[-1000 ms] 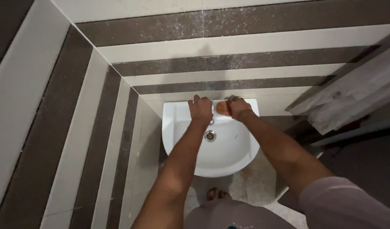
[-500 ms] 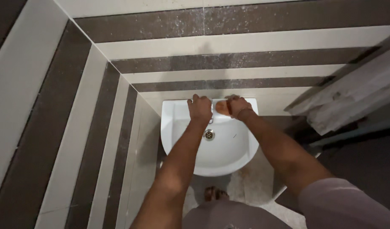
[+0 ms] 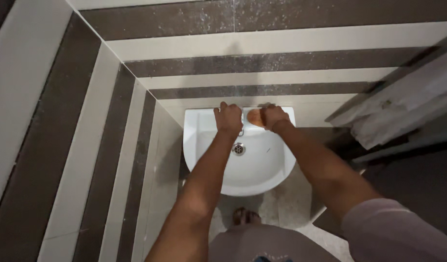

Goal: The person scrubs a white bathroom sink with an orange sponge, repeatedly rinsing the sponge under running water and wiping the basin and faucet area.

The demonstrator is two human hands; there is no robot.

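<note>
Nearest, a grey shirt hem (image 3: 262, 242) and bare toes (image 3: 245, 215) on speckled floor. Beyond, a round white ceramic washbasin (image 3: 204, 145) with a metal drain (image 3: 239, 149). At its back rim, left hand (image 3: 228, 119) curled closed over the tap, mostly hidden. Just beside, right hand (image 3: 273, 117) cupped on an orange oval soap bar (image 3: 255, 116) lying on the rim. Farthest, brown-and-cream striped wall tiles (image 3: 281, 63).
</note>
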